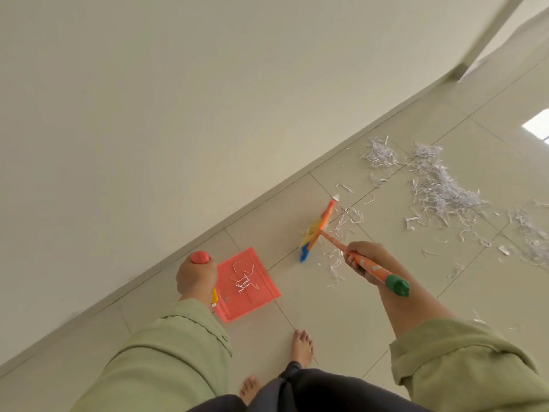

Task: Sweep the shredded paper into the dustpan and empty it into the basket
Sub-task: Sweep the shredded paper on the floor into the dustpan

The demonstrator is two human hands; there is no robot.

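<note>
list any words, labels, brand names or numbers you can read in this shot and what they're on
No text can be read here.
Broom handle: pale marks on the orange wrap, too blurred to read.
Broom head: a yellow patch that may be a label, too small and blurred to read.
Dustpan: no print seen, only a few paper strips in it.
Shredded paper: any print on the strips is too small to tell.

A pale tiled floor [341, 316] with thin dark grout lines met a plain cream wall [178, 99] along a low skirting board [267, 191]. A bright rectangular reflection [537, 126] lay on the tiles at the right edge.
</note>
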